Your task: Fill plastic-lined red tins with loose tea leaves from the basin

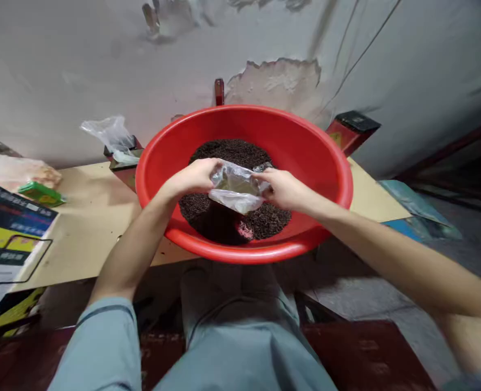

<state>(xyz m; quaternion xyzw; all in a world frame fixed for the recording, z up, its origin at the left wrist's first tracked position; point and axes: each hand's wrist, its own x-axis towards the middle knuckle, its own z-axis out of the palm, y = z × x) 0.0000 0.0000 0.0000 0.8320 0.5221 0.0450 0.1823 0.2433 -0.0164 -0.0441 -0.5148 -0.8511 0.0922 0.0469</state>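
A clear plastic bag (237, 200) is held with its mouth spread, above the dark loose grains (224, 149) that lie in a wide red basin (305, 125). My left hand (201, 175) pinches the bag's left edge between thumb and fingers. On the opposite edge, my right hand (280, 188) grips the plastic with bent fingers. Under the bag, a small pink-and-white item (245, 230) lies on the grains; its kind cannot be made out. Something silvery (263, 166) shows behind my right fingers, partly hidden.
The basin stands on a pale tabletop (89, 217). A tin with a plastic bag (116, 141) is at left, near a green packet (41, 193) and a printed box (7, 239). A red, dark-topped tin (354, 130) stands at right, by the peeling wall (281, 81).
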